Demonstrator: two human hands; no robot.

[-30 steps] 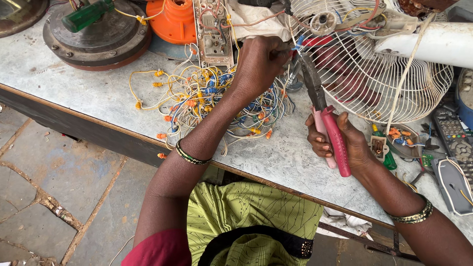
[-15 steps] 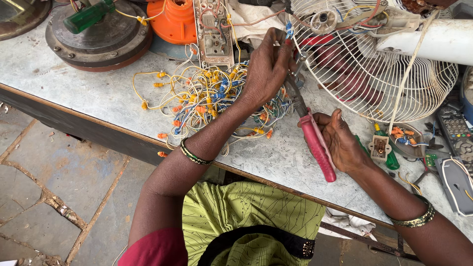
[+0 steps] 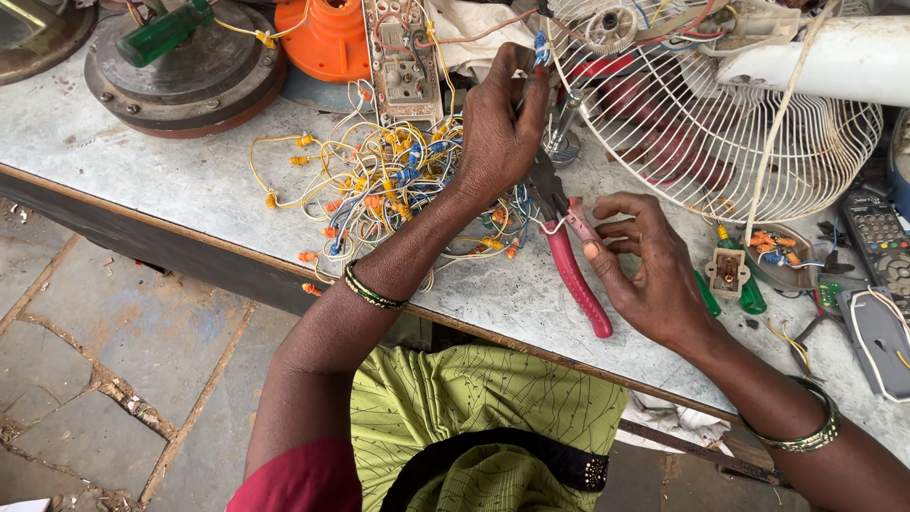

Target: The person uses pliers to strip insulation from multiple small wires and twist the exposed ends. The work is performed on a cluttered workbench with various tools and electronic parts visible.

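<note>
My left hand (image 3: 498, 128) is raised over a tangle of yellow, white and blue wires (image 3: 379, 180) with orange end caps. Its fingertips pinch a thin wire with a blue connector (image 3: 541, 47) beside the white wire fan guard (image 3: 758, 142). My right hand (image 3: 649, 270) grips red-handled pliers (image 3: 575, 275); thumb and fingers rest on the handles. The dark jaws of the pliers point up under my left palm, and their tips are hidden there. Both wrists wear bangles.
On the grey speckled table (image 3: 190, 180) lie a round metal motor housing (image 3: 185, 76), a green-handled screwdriver (image 3: 166, 33), an orange plastic cone (image 3: 327, 38), a switchboard (image 3: 403, 57), a white tube (image 3: 834, 62), a remote control (image 3: 877, 232) and a small socket (image 3: 728, 272). The table's front edge runs diagonally above a stone floor.
My right hand has lowered the pliers and swung them left, so the jaws now sit under my left hand. My left hand has stayed near the fan guard.
</note>
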